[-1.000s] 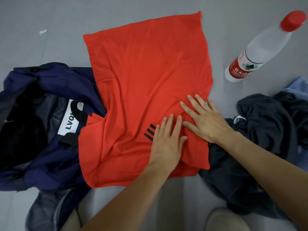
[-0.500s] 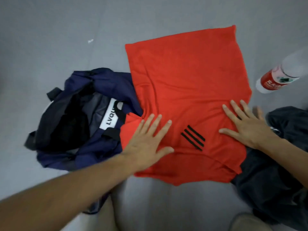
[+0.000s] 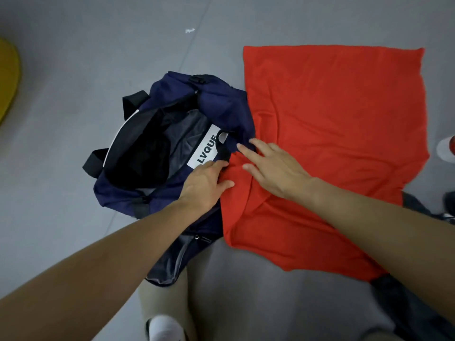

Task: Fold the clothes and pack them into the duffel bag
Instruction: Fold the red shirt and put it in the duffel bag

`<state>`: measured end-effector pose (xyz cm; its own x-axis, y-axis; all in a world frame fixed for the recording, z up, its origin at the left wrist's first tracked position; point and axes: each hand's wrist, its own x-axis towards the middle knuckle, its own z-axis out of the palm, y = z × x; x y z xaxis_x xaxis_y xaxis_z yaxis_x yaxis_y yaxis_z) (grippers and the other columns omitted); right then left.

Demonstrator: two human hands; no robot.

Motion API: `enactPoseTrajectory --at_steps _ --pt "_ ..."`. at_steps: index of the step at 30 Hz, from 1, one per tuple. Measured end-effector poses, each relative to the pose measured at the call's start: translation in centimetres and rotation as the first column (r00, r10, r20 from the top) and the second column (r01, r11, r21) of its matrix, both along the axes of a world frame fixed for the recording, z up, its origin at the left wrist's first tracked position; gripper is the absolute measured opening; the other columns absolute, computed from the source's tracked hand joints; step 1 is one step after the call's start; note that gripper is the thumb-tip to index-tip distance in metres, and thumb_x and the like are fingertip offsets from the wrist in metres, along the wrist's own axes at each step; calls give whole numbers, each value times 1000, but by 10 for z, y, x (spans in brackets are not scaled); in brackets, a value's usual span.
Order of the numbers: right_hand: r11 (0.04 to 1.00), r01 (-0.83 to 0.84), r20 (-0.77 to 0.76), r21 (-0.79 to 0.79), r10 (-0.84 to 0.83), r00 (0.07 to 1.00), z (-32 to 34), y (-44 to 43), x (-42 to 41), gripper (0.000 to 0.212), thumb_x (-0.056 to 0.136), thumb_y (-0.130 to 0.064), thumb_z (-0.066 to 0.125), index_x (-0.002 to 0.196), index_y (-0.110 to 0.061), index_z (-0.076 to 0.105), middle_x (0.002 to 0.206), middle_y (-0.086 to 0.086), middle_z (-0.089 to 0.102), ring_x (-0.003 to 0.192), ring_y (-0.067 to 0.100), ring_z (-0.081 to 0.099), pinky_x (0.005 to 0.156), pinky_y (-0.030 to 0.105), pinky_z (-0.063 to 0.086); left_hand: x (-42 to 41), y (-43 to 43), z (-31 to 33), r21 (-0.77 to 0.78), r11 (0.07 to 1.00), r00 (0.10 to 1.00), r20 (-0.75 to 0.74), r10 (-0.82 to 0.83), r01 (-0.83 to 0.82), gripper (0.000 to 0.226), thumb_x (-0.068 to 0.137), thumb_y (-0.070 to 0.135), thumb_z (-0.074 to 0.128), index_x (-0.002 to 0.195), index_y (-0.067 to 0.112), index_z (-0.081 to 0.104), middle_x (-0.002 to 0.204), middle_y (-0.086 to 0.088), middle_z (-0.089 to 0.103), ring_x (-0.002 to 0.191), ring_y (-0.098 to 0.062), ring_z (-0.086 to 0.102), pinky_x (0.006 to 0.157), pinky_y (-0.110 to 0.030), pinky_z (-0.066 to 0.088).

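A red shirt lies spread flat on the grey floor, right of centre. Its left edge overlaps a navy duffel bag, which lies open with a dark interior and a white label. My left hand rests at the shirt's left edge beside the bag's label, fingers fairly straight. My right hand lies flat on the red shirt just to the right, fingers stretched toward the bag's rim. Neither hand plainly grips anything.
Dark clothes lie at the lower right, partly under the shirt. A bottle shows at the right edge. A yellow object sits at the far left. My knee and a white sock are at the bottom.
Both hands have slid left across the red shirt to its edge by the bag. The view has swung left, so the bag now sits near centre and the bottle is almost out of frame.
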<state>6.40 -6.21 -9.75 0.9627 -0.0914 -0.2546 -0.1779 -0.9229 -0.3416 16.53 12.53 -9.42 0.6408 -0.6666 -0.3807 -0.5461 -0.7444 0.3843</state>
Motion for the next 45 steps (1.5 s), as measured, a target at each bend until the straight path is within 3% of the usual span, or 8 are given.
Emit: enactPoseTrajectory --at_steps 6,12,16,21,27,34,41,45 --pt "852 406 9 331 -433 902 -23 5 -8 29 102 -43 47 122 -25 58 115 1 61 102 23 61 85 36 49 -14 -2 18 -168 963 977 -70 202 -211 13 89 32 72 100 27 67 84 13 64 75 -6 60 76 -31 54" --pt "277 692 -496 667 -528 689 2 11 10 49 90 -61 60 100 -13 66 84 5 72 70 18 73 64 37 63 -55 0 43 -281 950 991 -34 133 -137 16 89 34 70 88 31 54 84 13 58 76 -7 58 70 -25 50" --pt "339 681 -499 649 -486 718 8 10 16 41 83 -50 75 106 -16 66 80 -4 67 64 8 63 51 20 50 -80 -11 48 -281 959 998 -57 1 -17 16 91 34 67 91 30 52 82 10 60 72 -9 57 72 -33 51" --pt "562 570 -349 600 -456 818 0 -7 10 21 83 -32 77 92 -15 71 87 3 73 81 16 67 82 41 56 -100 -18 41 -305 936 983 14 -181 177 14 91 39 58 92 29 48 84 10 60 76 -13 57 69 -41 52" --pt "784 462 -35 415 -494 869 1 -27 -35 21 91 -45 63 93 -24 69 80 -6 69 82 19 64 74 35 47 -118 -27 31 -325 895 947 -2 -322 304 14 91 32 61 92 26 48 85 11 58 74 -11 54 66 -38 51" --pt "832 510 -181 217 -479 859 -25 -47 -88 21 95 -36 61 112 -25 58 105 4 71 105 33 65 85 39 44 -134 -43 17 -233 832 790 -265 -553 504 37 95 37 62 129 29 51 117 8 61 107 -11 58 91 -30 47" --pt "988 156 6 -14 -156 988 -21 -52 -142 46 91 -30 63 135 -19 54 134 6 54 120 31 55 96 46 51 -84 -45 2 -174 786 804 90 -588 594 37 97 24 43 129 22 63 120 6 63 100 -16 66 85 -34 57" --pt "975 126 10 -182 -126 992 -20 -59 -198 59 100 -46 39 152 -17 40 161 11 31 150 32 25 117 54 33 -70 -55 -7 -97 648 653 185 -734 756 61 84 -1 63 142 12 54 143 -4 56 130 -23 56 103 -37 52"
